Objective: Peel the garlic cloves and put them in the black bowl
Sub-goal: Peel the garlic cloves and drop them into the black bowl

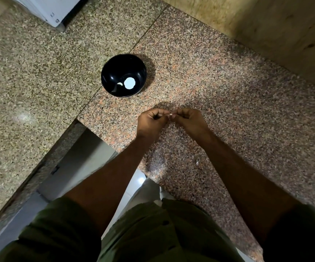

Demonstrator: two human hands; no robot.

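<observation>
head view: one peeled clove (120,84) lies in the black bowl (107,72), beside a bright white glare spot. the left hand (151,121) and right hand (188,120) meet, both pinching a small garlic clove (171,114), likely mid-peel. a skin scrap (197,163) rests on the speckled granite worktop (228,91); white floor tile (139,179) below.

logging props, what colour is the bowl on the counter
Black and glossy, the bowl shows best in the head view, the only one given.
</observation>
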